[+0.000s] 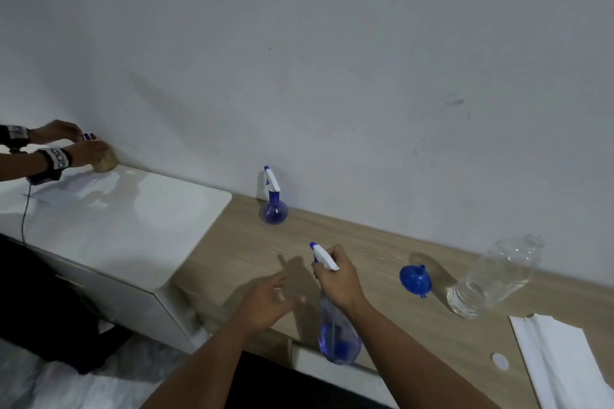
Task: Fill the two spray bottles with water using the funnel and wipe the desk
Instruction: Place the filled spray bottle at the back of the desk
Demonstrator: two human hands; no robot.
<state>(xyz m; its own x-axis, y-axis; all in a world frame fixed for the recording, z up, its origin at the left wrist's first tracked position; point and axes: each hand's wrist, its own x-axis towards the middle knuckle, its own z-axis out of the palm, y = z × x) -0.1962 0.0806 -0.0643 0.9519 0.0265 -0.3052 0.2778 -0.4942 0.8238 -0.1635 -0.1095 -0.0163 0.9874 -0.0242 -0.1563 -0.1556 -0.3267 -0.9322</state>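
While the right hand (339,279) grips a spray bottle (337,325) by its trigger head above the desk (382,252), the left hand (269,300) hovers empty, fingers spread; second spray bottle (273,201) stands by the wall, funnel (415,279) lies near a clear water bottle (495,276)

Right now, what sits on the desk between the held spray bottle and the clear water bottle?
Only the blue funnel, lying on its side, in the head view.
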